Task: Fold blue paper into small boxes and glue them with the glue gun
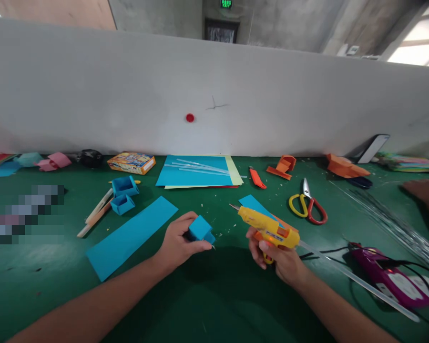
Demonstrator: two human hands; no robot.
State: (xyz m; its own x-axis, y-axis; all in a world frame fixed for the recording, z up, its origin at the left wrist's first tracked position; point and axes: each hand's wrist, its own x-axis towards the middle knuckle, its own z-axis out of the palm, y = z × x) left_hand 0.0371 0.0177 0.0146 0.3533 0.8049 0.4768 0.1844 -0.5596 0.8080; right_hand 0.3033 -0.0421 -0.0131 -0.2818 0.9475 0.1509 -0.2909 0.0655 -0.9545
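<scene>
My left hand (pixel 180 240) is closed around a small folded blue paper box (pixel 200 227), held just above the green table. My right hand (pixel 277 257) grips a yellow hot glue gun (pixel 268 226) by its handle, its nozzle pointing left toward the paper box but apart from it. A long clear glue stick (pixel 357 278) sticks out of the gun's back end. Behind the gun lies a blue paper strip (pixel 257 206), partly covered by it. A wider blue paper strip (pixel 132 238) lies left of my left hand. Two joined blue paper boxes (pixel 124 193) stand beyond that strip.
Scissors (pixel 309 205), a red utility knife (pixel 257 177) and folded orange paper (pixel 284 166) lie beyond the gun. Blue sheets (pixel 196 176) with glue sticks lie at the back. A purple power strip (pixel 389 276) with cables sits right. Another person's hand (pixel 423 193) rests at far right.
</scene>
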